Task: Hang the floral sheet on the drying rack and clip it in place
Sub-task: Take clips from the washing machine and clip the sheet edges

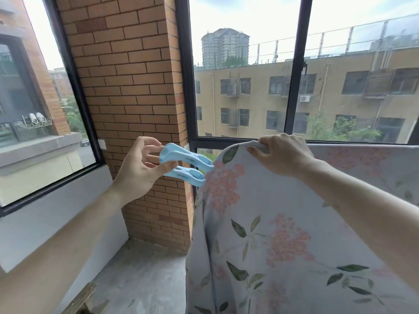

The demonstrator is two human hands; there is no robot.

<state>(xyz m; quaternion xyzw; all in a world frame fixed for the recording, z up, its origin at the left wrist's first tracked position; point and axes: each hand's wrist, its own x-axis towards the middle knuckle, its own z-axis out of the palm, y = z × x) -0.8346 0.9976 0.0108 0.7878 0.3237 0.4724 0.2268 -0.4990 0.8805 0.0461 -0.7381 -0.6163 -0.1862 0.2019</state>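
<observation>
Floral sheet (283, 234) hangs before us, draped over a bar it hides completely, so we cannot see the drying rack itself. Our right hand (281, 155) is closed over the top fold near the sheet's left end, fingers curled over the ridge and thumb pressed on the near face. Our left hand (140, 168) pinches the handle end of one light blue clip (184, 167) between thumb and fingers; its two long jaws stand spread apart, their tips touching the sheet's left edge just below and left of the right hand. We count one sheet, one clip and two bare hands. The cloth is pale grey-blue with pink flower clusters and dark green leaves, and it falls in soft folds toward the lower edge of view. Behind the clip rises a brick pillar (127, 87), set between two black-framed windows (297, 71). A grey ledge (68, 200) runs under the left window, and the floor (140, 275) below is bare grey concrete. Through the glass we see a yellow apartment block (328, 98) and one tall tower (225, 47) beyond it.
</observation>
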